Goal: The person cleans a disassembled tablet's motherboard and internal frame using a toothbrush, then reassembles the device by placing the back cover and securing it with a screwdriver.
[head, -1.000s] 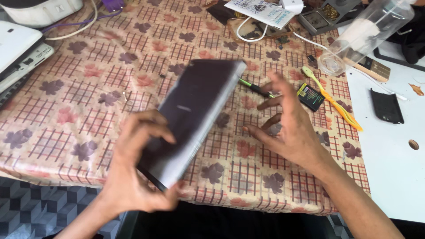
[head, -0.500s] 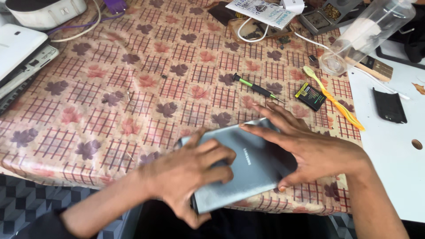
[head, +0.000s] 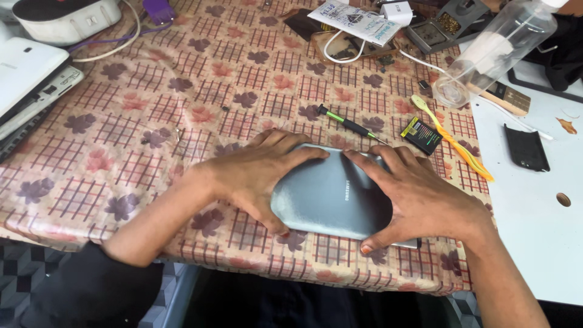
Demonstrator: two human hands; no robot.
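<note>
**Both hands grip a grey tablet lying back-up on the patterned cloth**

Close to the near edge of the table, a grey tablet (head: 337,197) lies with its smooth back facing up. The back has a dull sheen, rounded corners and a small line of pale lettering near its middle. The left hand (head: 258,173) clasps its left end, fingers curled over the far edge and thumb pressed at the near corner. The right hand (head: 416,197) clamps the right end the same way, fingers spread across the back, thumb hooked under the near edge.

Just beyond the hands, a slim screwdriver (head: 347,121) with a green collar lies on the flowered tablecloth (head: 182,109), and beside it a small black battery (head: 423,135) and a yellow-and-orange toothbrush (head: 452,143). Farther off to the right, a clear plastic bottle (head: 495,51) lies tilted; a white laptop (head: 27,82) sits at the far left.
</note>
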